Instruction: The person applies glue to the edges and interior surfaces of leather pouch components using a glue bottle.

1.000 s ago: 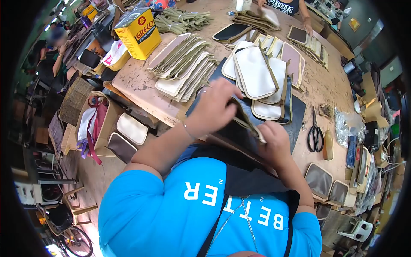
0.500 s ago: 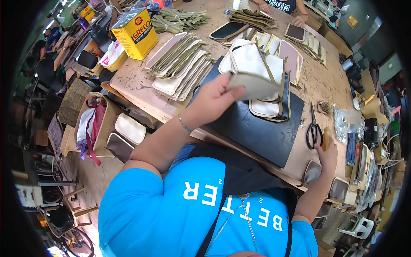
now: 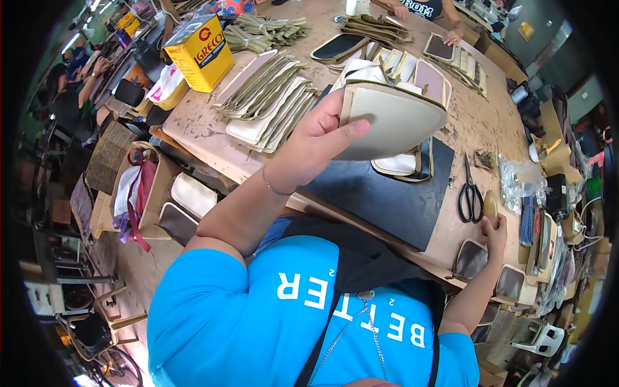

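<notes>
My left hand [image 3: 325, 132] grips a cream rounded-corner panel [image 3: 390, 122] by its left edge, thumb on the near face. The panel is tilted up above a dark cutting mat [image 3: 393, 213] and partly hides a pile of trimmed pieces, including a white rounded piece [image 3: 398, 164]. On the right of the table, my right hand [image 3: 495, 233] has its fingers curled at the lower end of a smooth amber-yellow object [image 3: 491, 203], whose kind I cannot make out. Black-handled scissors [image 3: 470, 197] lie just left of it.
Stacks of edged panels [image 3: 267, 97] lie at the left, near a yellow GRECO can [image 3: 201, 55]. Across the table, a person's hand [image 3: 453, 37] rests by more panels [image 3: 454, 61]. Clear plastic [image 3: 521, 180] and a blue cord bundle [image 3: 527, 222] lie at the right.
My left hand has turned the cream panel so that its broad face shows, larger and closer to the camera. My right hand stays by the amber-yellow object, shifted only slightly.
</notes>
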Available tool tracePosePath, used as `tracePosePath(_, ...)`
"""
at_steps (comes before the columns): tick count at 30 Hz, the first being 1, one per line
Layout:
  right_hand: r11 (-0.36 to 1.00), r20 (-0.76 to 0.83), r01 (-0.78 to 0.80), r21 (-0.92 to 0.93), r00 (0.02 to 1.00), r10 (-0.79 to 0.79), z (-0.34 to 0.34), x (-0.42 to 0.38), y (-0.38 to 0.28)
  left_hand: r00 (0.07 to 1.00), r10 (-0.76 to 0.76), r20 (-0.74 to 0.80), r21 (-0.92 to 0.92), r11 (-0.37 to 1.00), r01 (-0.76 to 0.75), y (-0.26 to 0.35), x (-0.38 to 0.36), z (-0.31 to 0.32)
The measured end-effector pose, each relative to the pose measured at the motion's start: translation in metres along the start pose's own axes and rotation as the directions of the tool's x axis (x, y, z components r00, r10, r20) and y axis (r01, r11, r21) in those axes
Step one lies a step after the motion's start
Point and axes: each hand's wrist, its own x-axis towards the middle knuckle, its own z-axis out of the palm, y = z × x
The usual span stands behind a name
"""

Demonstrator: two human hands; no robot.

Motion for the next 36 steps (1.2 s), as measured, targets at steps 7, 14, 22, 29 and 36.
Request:
tracePosePath(7,0.635,-0.13,0.227,0.739,0.972,-0.197,-0.004,-0.045,-0.072,0.993,-0.097,0.06,0.06,0.994,0.094,0.002,-0.006,0.0)
tracePosePath(14,0.752,-0.266,0.59,0.294,0.806,-0.528,-0.042,-0.08,-0.179,0.977,-0.192,0.095,0.197,0.966,0.17,-0.013,-0.013,0.009)
tracePosePath(22,0.317,-0.34,0.659,0.682,0.669,-0.661,-0.028,-0.11,-0.231,0.953,-0.228,0.199,0.268,0.948,0.171,-0.026,-0.021,0.018)
tracePosePath(29,0.341,-0.259,0.676,0.653,0.623,-0.738,-0.007,-0.106,-0.244,0.964,-0.226,0.142,0.27,0.945,0.182,-0.033,-0.025,0.024)
tracePosePath(36,0.388,-0.211,0.578,0.717,0.711,-0.671,0.013,-0.11,-0.254,0.961,-0.218,0.169,0.336,0.93,0.152,-0.029,-0.02,0.021)
